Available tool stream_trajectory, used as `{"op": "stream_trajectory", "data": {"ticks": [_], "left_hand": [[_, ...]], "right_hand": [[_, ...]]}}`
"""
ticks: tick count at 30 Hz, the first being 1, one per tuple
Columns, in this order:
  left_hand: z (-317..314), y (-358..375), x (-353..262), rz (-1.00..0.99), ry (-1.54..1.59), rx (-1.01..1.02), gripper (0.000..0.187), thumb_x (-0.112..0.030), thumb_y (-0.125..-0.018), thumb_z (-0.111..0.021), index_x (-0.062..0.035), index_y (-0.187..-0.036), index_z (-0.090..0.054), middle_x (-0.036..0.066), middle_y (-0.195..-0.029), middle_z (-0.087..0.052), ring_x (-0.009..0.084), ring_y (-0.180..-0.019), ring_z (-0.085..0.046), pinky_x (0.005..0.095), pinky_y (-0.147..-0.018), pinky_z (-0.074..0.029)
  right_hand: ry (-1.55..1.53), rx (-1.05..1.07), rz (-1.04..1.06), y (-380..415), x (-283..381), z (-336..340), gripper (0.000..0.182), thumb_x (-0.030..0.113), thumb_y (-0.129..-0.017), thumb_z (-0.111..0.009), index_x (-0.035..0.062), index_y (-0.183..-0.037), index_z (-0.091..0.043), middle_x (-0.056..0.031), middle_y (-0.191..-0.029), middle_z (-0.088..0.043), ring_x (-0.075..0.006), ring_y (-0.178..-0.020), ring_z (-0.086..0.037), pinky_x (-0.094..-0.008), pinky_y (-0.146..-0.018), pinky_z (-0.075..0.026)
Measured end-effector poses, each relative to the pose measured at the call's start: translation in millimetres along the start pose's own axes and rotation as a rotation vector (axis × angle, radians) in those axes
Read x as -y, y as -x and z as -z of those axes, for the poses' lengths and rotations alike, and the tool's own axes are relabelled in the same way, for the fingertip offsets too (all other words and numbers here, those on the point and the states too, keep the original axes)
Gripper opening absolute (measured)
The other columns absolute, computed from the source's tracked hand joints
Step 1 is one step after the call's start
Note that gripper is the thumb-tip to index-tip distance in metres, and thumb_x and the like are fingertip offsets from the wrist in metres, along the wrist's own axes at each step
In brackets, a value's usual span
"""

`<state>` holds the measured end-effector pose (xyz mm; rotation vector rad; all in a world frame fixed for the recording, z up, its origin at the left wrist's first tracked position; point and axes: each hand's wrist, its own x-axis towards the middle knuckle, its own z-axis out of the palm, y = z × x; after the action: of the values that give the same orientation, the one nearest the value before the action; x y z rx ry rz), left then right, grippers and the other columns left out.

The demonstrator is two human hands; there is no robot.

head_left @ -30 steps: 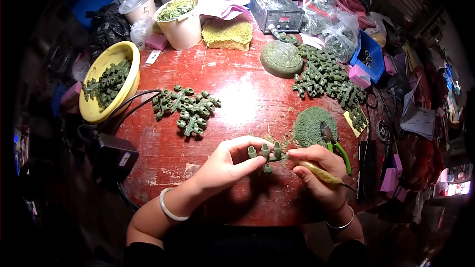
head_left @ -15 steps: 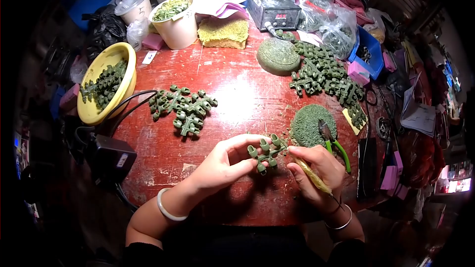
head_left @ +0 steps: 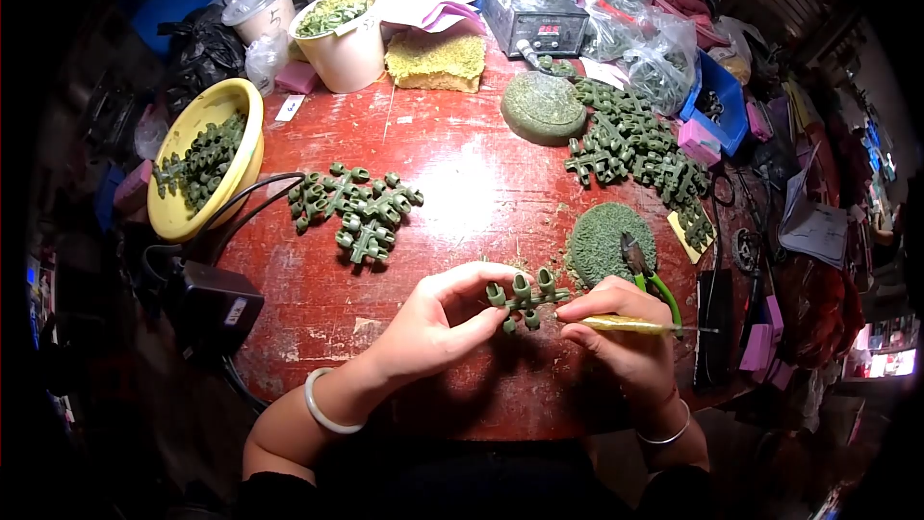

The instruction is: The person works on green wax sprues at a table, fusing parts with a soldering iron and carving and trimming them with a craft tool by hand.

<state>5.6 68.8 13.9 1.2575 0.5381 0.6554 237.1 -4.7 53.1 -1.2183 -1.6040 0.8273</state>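
My left hand [head_left: 448, 318] pinches a dark green branched piece [head_left: 525, 300] with several cup-shaped ends, held just above the red table. My right hand [head_left: 621, 327] grips a slim pen-like tool [head_left: 616, 324] with a yellowish handle; a thin dark end sticks out to the right. Its working tip, by the branched piece's right side, is too small to make out. Beyond my right hand lies a round green textured pad [head_left: 602, 241], with green-handled pliers [head_left: 640, 265] resting on it. A small pile of similar green pieces [head_left: 356, 207] lies at left.
A yellow bowl [head_left: 252, 149] with green pieces stands at left, near a black adapter box [head_left: 223, 303] and cable. A larger green heap [head_left: 630, 140], a round stone-like block [head_left: 542, 108], a blue tray [head_left: 727, 125] and a display unit [head_left: 534, 14] occupy the back right.
The branched piece has turned so its cups point upward. My right hand has swung the tool from a steep slant to nearly level.
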Motion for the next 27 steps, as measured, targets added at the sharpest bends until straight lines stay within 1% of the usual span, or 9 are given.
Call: {"op": "stream_trajectory", "data": {"ticks": [4, 6, 7, 12, 15, 17, 21, 24, 27], "left_hand": [[-2, 2, -3, 0.057, 0.035, 0.001, 0.036, 0.007, -0.096, -0.058, 0.0017, -0.131, -0.057, 0.01, -0.127, -0.064, 0.0157, -0.114, -0.063, 0.0326, -0.101, -0.05], [-1, 1, -4, 0.069, 0.176, -0.042, 0.033, 0.006, -0.095, -0.059, 0.0001, -0.127, -0.059, 0.004, -0.112, -0.065, 0.0085, -0.104, -0.061, 0.0257, -0.091, -0.05], [-2, 0, -9, 0.045, 0.21, -0.109, 0.031, 0.006, -0.095, -0.059, 0.0007, -0.126, -0.057, 0.006, -0.114, -0.064, 0.0116, -0.103, -0.063, 0.0262, -0.09, -0.052], [10, -2, -21, -0.066, 0.199, -0.445, 0.047, 0.011, -0.09, -0.056, 0.0015, -0.133, -0.042, 0.013, -0.115, -0.057, 0.0177, -0.098, -0.065, 0.0286, -0.089, -0.056], [9, -5, -24, -0.147, 0.135, -0.455, 0.05, 0.012, -0.088, -0.059, 0.0016, -0.134, -0.042, 0.011, -0.115, -0.056, 0.0162, -0.102, -0.063, 0.0277, -0.089, -0.055], [10, -5, -22, -0.041, 0.065, -0.44, 0.052, 0.012, -0.087, -0.063, 0.0011, -0.134, -0.044, 0.009, -0.117, -0.054, 0.0136, -0.102, -0.061, 0.0267, -0.091, -0.054], [9, -6, -6, 0.031, -0.081, -0.473, 0.031, 0.007, -0.089, -0.067, -0.0003, -0.117, -0.056, 0.004, -0.108, -0.06, 0.0101, -0.103, -0.061, 0.0238, -0.085, -0.056], [13, -5, 7, 0.066, -0.19, -0.394, 0.03, 0.006, -0.094, -0.063, -0.0014, -0.121, -0.052, 0.009, -0.114, -0.063, 0.0126, -0.101, -0.064, 0.0271, -0.084, -0.058], [7, -5, 3, 0.11, -0.115, -0.335, 0.026, 0.006, -0.096, -0.06, -0.0002, -0.12, -0.051, 0.012, -0.116, -0.065, 0.014, -0.1, -0.065, 0.0281, -0.083, -0.058]], "right_hand": [[0.022, 0.034, 0.034, 0, -2, -1, 0.018, 0.003, -0.08, -0.081, 0.0032, -0.096, -0.075, -0.0087, -0.087, -0.073, -0.0197, -0.074, -0.064, -0.0301, -0.067, -0.05], [0.097, -0.033, 0.128, 4, -2, -7, 0.019, 0.003, -0.08, -0.081, 0.0032, -0.098, -0.074, -0.0088, -0.086, -0.072, -0.0197, -0.071, -0.064, -0.0298, -0.064, -0.05], [0.172, -0.1, 0.223, 6, -2, -9, 0.019, 0.003, -0.081, -0.081, 0.0032, -0.099, -0.074, -0.0088, -0.085, -0.071, -0.0198, -0.069, -0.063, -0.0295, -0.062, -0.049], [0.197, -0.188, 0.202, 7, 6, -7, 0.021, 0.001, -0.083, -0.079, 0.0029, -0.104, -0.073, -0.0097, -0.082, -0.07, -0.0193, -0.067, -0.062, -0.0294, -0.06, -0.049], [0.207, -0.175, 0.143, 6, 6, -6, 0.021, -0.001, -0.083, -0.078, 0.0021, -0.104, -0.072, -0.0102, -0.083, -0.07, -0.0187, -0.067, -0.062, -0.0289, -0.06, -0.049], [0.174, -0.144, 0.098, 7, 7, -6, 0.022, -0.001, -0.084, -0.078, 0.0017, -0.105, -0.072, -0.0102, -0.084, -0.07, -0.0182, -0.067, -0.063, -0.028, -0.06, -0.049], [0.178, -0.128, 0.123, 6, 6, -7, 0.022, -0.002, -0.084, -0.077, 0.0012, -0.105, -0.072, -0.01, -0.086, -0.071, -0.0178, -0.067, -0.063, -0.0274, -0.06, -0.049], [0.196, -0.096, 0.145, 6, 7, -8, 0.025, -0.004, -0.086, -0.073, 0.0018, -0.11, -0.071, -0.0111, -0.086, -0.07, -0.0183, -0.069, -0.065, -0.0287, -0.061, -0.051], [0.143, -0.012, -0.075, 7, 9, -10, 0.034, -0.011, -0.089, -0.061, 0.0033, -0.119, -0.067, -0.0142, -0.086, -0.069, -0.0208, -0.075, -0.068, -0.0311, -0.067, -0.054]]}}
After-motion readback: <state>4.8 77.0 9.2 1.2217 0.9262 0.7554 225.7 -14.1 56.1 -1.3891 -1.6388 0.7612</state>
